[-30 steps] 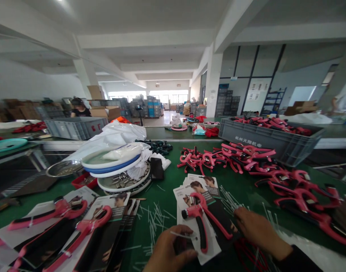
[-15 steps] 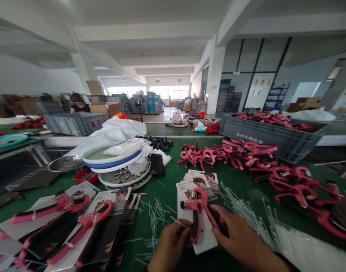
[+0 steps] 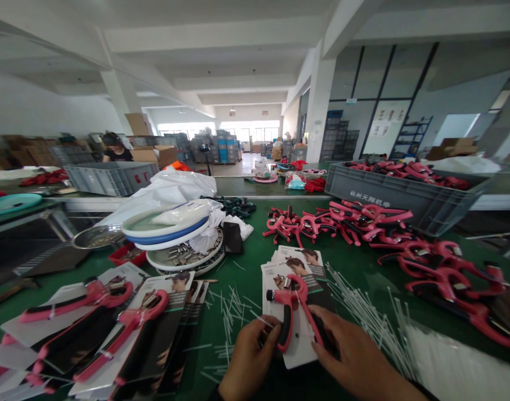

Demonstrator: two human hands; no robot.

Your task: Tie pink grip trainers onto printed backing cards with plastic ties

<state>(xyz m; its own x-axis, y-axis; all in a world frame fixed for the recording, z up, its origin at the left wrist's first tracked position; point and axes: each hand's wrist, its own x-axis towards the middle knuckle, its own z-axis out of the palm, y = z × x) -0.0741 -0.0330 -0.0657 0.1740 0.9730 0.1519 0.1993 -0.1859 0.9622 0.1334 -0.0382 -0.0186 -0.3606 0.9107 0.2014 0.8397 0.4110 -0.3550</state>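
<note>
In front of me a pink and black hand grip strengthener (image 3: 297,298) lies on a printed backing card (image 3: 300,352). My right hand (image 3: 349,345) is closed round its right handle and the edge of the card. By the left handle, my left hand (image 3: 251,352) is closed in a pinch on a thin white cable tie (image 3: 261,318), whose end sticks out up and left. The rest of the tie is hidden by the fingers and the card. More backing cards lie under the top one, fanned out behind it.
Loose cable ties (image 3: 359,312) lie right of the cards, others (image 3: 234,312) left. Carded grip strengtheners (image 3: 125,334) are piled at left. Loose ones (image 3: 372,223) cover the right side, before a full grey crate (image 3: 388,203). Stacked round trays (image 3: 171,239) hold metal parts.
Both hands keep their hold on the grip strengthener, the card and the cable tie. The view has tilted slightly; the left fingers sit a little closer to the left handle.
</note>
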